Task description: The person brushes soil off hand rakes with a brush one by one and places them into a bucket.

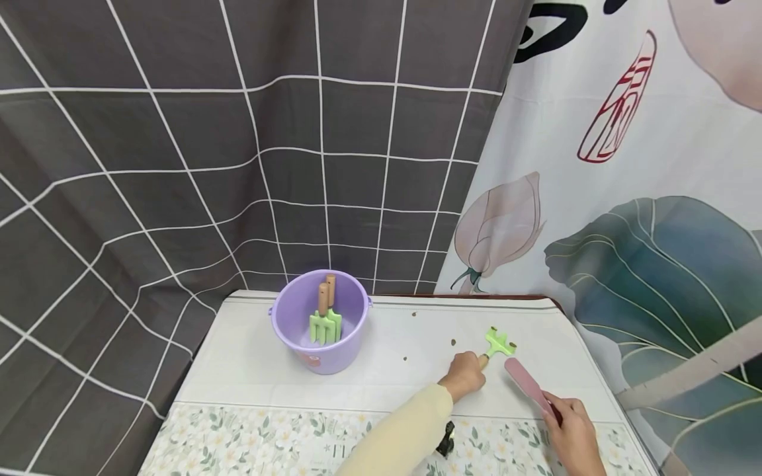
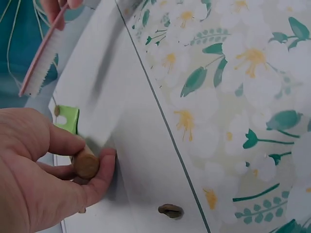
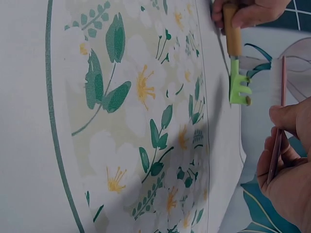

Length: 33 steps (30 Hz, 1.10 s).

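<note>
My left hand grips the wooden handle of a small toy hand rake with a green head. In the right wrist view, a brown bit clings to a tine of the rake. To its right, my right hand holds a pink brush by its handle. White bristles on the brush show in the left wrist view. The brush tip points toward the rake head, a small gap away. Left fingers wrap the handle near its round end.
A purple bucket stands at the back left with green garden tools in it, wooden handles up. Several small brown bits lie on the white table. A small black object lies by the left sleeve.
</note>
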Tool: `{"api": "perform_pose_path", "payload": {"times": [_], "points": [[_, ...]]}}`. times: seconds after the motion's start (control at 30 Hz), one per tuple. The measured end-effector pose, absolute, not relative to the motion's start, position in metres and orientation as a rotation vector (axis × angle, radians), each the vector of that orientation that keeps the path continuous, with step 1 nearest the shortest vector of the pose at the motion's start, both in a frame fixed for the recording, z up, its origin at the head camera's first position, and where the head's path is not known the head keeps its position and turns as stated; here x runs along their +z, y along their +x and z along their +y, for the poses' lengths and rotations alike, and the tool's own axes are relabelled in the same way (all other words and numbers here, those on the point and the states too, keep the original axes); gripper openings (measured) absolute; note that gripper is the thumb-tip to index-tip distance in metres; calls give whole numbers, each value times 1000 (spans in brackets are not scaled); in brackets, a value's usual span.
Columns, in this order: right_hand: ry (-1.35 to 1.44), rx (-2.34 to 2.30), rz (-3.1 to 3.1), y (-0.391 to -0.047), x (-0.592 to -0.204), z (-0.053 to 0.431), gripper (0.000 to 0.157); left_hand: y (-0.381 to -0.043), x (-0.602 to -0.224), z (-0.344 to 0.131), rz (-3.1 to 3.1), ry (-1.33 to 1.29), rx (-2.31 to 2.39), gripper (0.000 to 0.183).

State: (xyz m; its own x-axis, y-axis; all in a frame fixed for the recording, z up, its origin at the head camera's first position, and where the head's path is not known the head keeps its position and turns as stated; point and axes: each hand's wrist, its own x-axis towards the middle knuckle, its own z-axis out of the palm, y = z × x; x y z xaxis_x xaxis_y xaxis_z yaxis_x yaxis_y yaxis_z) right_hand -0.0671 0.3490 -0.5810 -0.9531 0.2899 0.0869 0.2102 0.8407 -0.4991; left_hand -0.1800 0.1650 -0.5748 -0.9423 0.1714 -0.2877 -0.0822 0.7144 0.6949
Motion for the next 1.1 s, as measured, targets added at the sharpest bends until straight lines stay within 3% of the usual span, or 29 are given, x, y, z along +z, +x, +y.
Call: {"api": "perform_pose_path", "payload": {"times": [0.53,1.1], "points": [[-291,743,-2848,-80,-577,331,37,-171,-572,129,2398,23,1425,27],[-8,837,-2852,-104,-577,291,36,-141,-570,67,2064,-108,1739,23]]}}
